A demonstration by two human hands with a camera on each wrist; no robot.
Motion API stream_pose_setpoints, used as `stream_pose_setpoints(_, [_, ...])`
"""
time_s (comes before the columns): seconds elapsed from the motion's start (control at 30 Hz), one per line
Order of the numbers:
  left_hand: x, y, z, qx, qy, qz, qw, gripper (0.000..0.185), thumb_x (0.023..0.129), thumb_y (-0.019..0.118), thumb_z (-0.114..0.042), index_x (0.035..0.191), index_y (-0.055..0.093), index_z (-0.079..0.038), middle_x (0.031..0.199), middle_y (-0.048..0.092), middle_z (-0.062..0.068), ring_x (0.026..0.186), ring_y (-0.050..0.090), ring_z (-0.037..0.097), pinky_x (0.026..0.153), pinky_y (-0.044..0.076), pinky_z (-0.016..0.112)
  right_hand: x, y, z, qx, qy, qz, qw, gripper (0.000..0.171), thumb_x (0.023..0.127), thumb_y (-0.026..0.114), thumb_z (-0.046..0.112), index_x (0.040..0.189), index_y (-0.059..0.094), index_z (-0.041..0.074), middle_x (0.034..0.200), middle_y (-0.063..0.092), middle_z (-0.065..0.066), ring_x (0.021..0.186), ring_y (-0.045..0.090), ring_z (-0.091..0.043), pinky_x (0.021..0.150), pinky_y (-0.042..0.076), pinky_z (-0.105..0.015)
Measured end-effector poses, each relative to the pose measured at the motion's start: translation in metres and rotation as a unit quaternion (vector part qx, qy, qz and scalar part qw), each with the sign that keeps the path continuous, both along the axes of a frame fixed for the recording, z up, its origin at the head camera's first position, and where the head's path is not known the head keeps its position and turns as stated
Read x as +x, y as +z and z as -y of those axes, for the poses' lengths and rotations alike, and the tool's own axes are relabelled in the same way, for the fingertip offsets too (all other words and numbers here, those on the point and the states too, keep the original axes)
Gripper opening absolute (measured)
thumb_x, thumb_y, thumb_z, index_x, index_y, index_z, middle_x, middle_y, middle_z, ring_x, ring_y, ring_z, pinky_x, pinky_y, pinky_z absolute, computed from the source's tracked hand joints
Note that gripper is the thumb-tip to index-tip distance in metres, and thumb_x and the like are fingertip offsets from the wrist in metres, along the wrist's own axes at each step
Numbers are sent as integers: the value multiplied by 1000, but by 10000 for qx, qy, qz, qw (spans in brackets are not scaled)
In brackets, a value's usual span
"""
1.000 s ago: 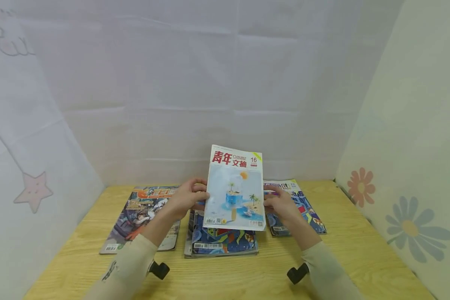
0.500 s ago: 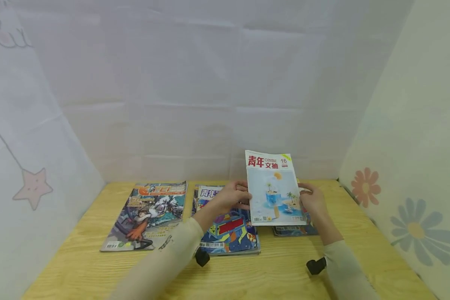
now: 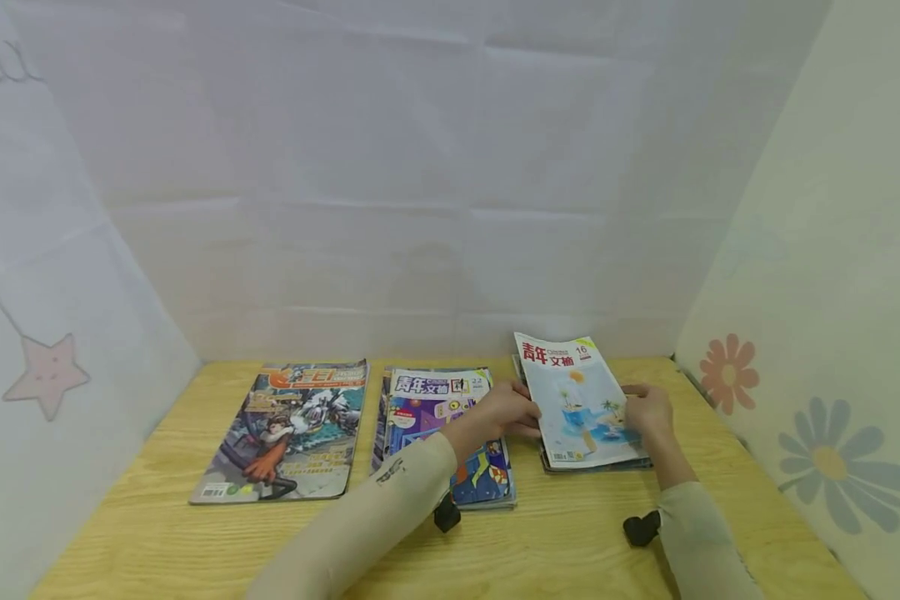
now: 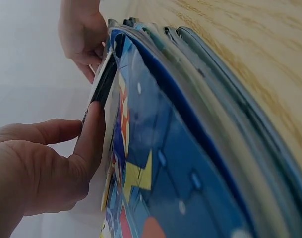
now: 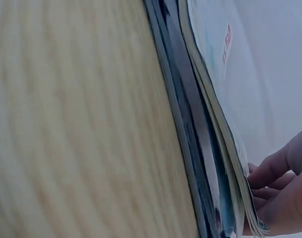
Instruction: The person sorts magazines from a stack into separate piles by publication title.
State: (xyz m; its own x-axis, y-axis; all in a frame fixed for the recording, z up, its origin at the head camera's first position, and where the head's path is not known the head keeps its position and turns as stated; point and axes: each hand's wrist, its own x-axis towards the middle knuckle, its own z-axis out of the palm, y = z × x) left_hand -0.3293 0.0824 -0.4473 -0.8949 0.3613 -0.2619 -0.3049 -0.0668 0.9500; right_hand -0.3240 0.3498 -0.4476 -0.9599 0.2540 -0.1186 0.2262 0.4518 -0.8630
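Both hands, left hand (image 3: 512, 410) and right hand (image 3: 647, 412), are clasped on the side edges of a pale magazine (image 3: 583, 404), held tilted atop the right-hand stack (image 3: 598, 465) on the wooden table (image 3: 570, 542); judged light, floppy, glossy, best gripped by both edges.

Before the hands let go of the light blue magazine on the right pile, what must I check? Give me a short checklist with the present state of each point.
1. Left hand grips the left edge of the light blue magazine: ok.
2. Right hand holds its right edge: ok.
3. Magazine is over the right pile, not the middle pile: ok.
4. Magazine lies flat on the pile: not ok, its far end looks raised.
5. Edges line up with the pile below: cannot tell.
6. Fingers are out from under the magazine: cannot tell.
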Motion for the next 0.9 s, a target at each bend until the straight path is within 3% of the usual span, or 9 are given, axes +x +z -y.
stream_pose_setpoints(0.13, [-2, 1, -7, -174, 119, 36, 9998, 46, 90, 67, 11, 130, 44, 8, 99, 62, 27, 87, 69, 40, 81, 58, 50, -1, -3, -4, -109, -113, -38, 9999, 46, 98, 34, 2, 135, 58, -11, 126, 55, -35, 96, 60, -37, 66, 52, -36])
stream_pose_setpoints(0.23, [-4, -1, -8, -313, 202, 54, 9993, 47, 91, 66, 10, 132, 45, 9, 97, 63, 25, 88, 69, 40, 80, 59, 48, -3, -3, -6, -191, -54, 4, 9998, 46, 98, 34, 1, 135, 58, -11, 129, 53, -36, 93, 58, -37, 61, 49, -36])
stream_pose_setpoints(0.33, [-6, -2, -7, -439, 247, 54, 9987, 47, 92, 67, 9, 134, 46, 10, 97, 64, 23, 90, 70, 39, 80, 59, 46, -4, -2, -6, -155, -35, 111, 9998, 48, 96, 34, 1, 137, 57, -10, 138, 48, -36, 105, 53, -41, 70, 48, -40])
stream_pose_setpoints(0.5, [-9, -4, -6, -826, 357, -148, 9958, 41, 93, 67, 6, 131, 52, 10, 95, 68, 21, 86, 72, 36, 77, 60, 43, -5, 3, -5, 31, 87, 255, 9996, 46, 100, 40, 7, 141, 52, -12, 146, 40, -37, 131, 40, -50, 100, 44, -56])
stream_pose_setpoints(0.7, [-7, 2, -2, -1408, 342, -691, 9870, 33, 96, 63, 1, 127, 60, 11, 99, 69, 21, 91, 70, 41, 78, 60, 45, 0, 15, 0, 299, 281, 347, 9986, 55, 103, 47, 22, 144, 44, -15, 145, 41, -36, 132, 39, -53, 106, 38, -62])
stream_pose_setpoints(0.9, [6, 23, 14, -1066, 149, -1170, 9873, 38, 99, 61, -5, 135, 57, 5, 110, 64, 14, 98, 67, 43, 80, 59, 47, 9, 29, 11, 431, 452, 158, 9979, 58, 103, 49, 25, 146, 42, -13, 145, 42, -36, 132, 40, -52, 106, 37, -62])
